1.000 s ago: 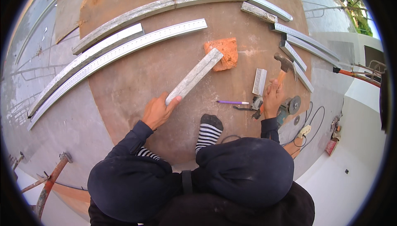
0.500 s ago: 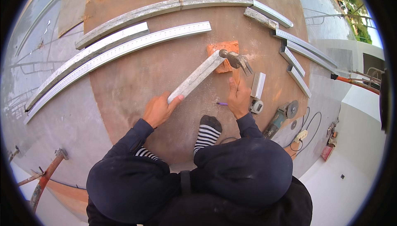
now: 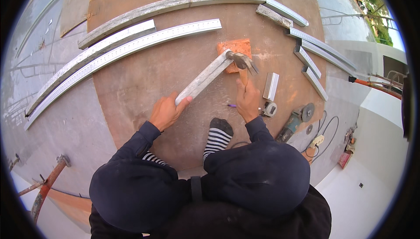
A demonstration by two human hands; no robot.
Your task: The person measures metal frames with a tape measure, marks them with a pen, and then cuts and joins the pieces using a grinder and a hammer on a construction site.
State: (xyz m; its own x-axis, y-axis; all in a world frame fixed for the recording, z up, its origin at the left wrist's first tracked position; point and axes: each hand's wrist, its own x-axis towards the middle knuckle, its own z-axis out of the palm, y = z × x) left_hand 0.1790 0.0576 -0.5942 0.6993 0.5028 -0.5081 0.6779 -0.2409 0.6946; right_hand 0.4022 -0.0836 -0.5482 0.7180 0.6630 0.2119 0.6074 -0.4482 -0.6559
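Note:
My left hand (image 3: 167,111) is closed round the near end of a short, whitish, plaster-smeared metal bar (image 3: 202,78). The bar slants up and right, its far end over an orange brick (image 3: 235,48) lying on the brown board. In my right hand (image 3: 248,100) is the wooden handle of a claw hammer (image 3: 241,60). The hammer's head meets the bar's far end, above the brick; whether they press together I cannot tell. Part of the brick is hidden behind the hammer and bar.
Long metal profiles (image 3: 131,42) lie across the far side, with shorter channel pieces (image 3: 311,66) at the right. Near my right hand are a small profile offcut (image 3: 271,86), a tape measure (image 3: 269,108), a purple pencil (image 3: 232,105) and an angle grinder (image 3: 295,123) beside a cabled socket block (image 3: 317,141).
The hammer and my right hand have shifted slightly left and up in the picture. The bar's far end has moved a little left too, as the whole view drifts slightly.

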